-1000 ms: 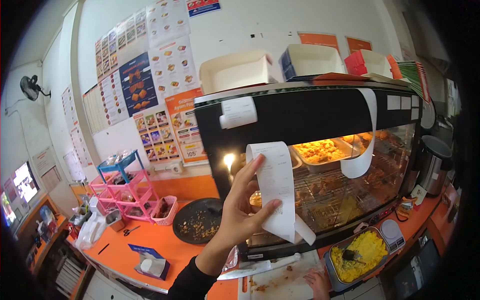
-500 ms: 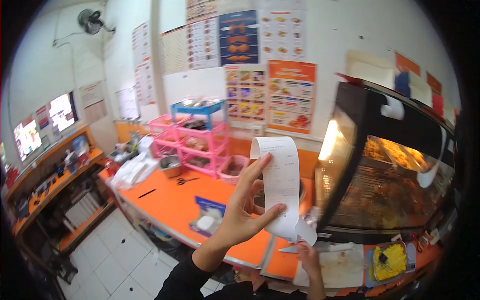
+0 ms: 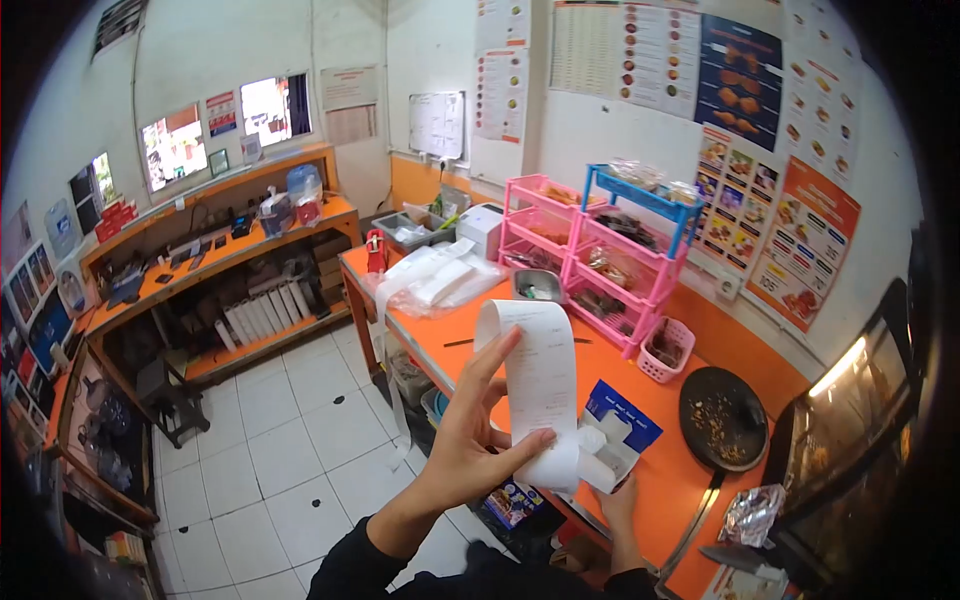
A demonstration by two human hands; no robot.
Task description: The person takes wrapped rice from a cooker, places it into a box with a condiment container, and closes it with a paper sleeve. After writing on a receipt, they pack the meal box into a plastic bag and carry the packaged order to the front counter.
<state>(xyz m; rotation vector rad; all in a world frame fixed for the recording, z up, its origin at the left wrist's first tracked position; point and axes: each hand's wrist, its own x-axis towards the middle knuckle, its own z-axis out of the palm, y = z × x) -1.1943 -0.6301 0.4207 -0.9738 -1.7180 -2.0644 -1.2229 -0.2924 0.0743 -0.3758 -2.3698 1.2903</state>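
Receipt [image 3: 541, 398] in the left hand [image 3: 450, 455]: carrying faint printed lines, too small to read. Orange poster [image 3: 803, 243], up and right of the fingers: showing "105" near its lower left, other print blurring. Blue flap [image 3: 622, 413], just right of the fingers: bearing white lettering, not reading clearly.

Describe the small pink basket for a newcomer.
Find the orange counter, then the pink tiered rack along the wall. The basket sits between that rack and the round black pan. Unlike the rack's tiers, it's one separate, low container.
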